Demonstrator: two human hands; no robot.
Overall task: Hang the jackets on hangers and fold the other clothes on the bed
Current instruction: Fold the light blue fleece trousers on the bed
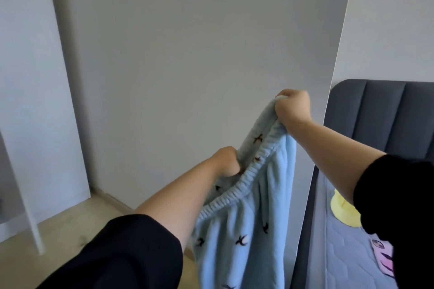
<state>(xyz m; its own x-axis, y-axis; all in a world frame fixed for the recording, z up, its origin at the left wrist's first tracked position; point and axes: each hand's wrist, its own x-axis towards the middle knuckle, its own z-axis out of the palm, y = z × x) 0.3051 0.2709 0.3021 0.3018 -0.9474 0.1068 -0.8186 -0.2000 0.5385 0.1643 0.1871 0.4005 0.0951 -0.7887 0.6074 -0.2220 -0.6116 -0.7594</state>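
Blue fleece trousers, dotted with small dark birds, hang in the air in front of a pale wardrobe panel, held up by their elastic waistband. Her left hand has its fingers curled tight into the nearer side of the band, while the right hand, higher up, clenches the far side. Just to the right stands the bed, with a grey padded headboard and a yellow thing lying on the quilted mattress.

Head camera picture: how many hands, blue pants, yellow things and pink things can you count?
Hands: 2 (left hand, right hand)
Blue pants: 1
Yellow thing: 1
Pink thing: 1
Total: 5
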